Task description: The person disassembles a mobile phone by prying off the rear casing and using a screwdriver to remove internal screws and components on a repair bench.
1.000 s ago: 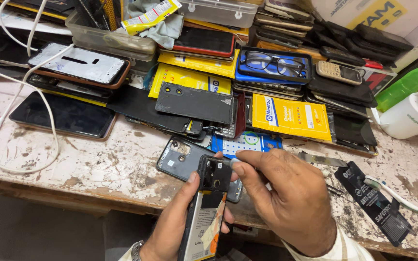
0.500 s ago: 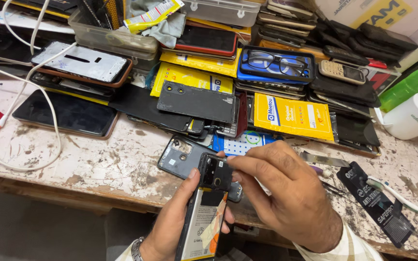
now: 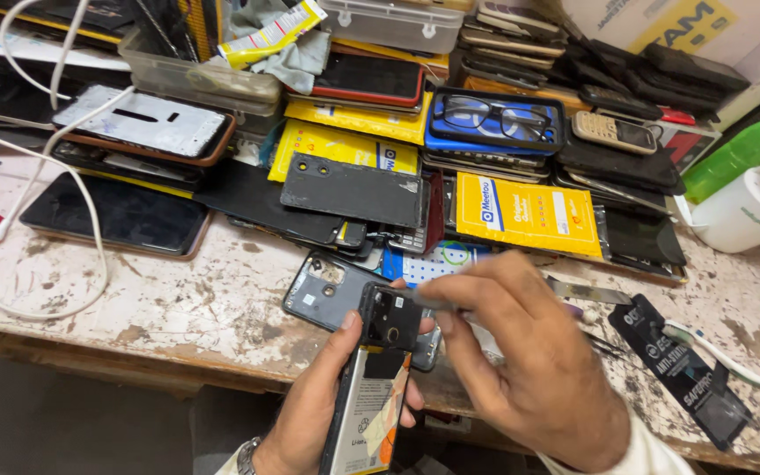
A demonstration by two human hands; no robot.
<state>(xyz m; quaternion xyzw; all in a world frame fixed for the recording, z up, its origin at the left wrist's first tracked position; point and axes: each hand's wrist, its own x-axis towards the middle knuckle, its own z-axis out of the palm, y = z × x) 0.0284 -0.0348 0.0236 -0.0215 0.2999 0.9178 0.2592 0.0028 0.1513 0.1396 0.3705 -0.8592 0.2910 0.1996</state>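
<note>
Black opened phone with exposed battery (image 3: 371, 387) – light, fragile, best held by its edges – sits clasped in the left hand (image 3: 310, 413); the right hand (image 3: 529, 352) pinches a thin metal tool (image 3: 437, 302) at the bench's front edge.

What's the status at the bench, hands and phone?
Left hand grips opened phone, back off, upright. Right hand pinches thin metal tool at phone's camera end. Grey back cover on worn bench just behind.

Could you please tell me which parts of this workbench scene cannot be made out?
- Head view: the thin tool's tip, blurred and tiny, held by the right hand.
- The opened phone's lower end, cut off by the bottom edge, gripped by the left hand.
- The grey back cover, partly behind that phone.
</note>
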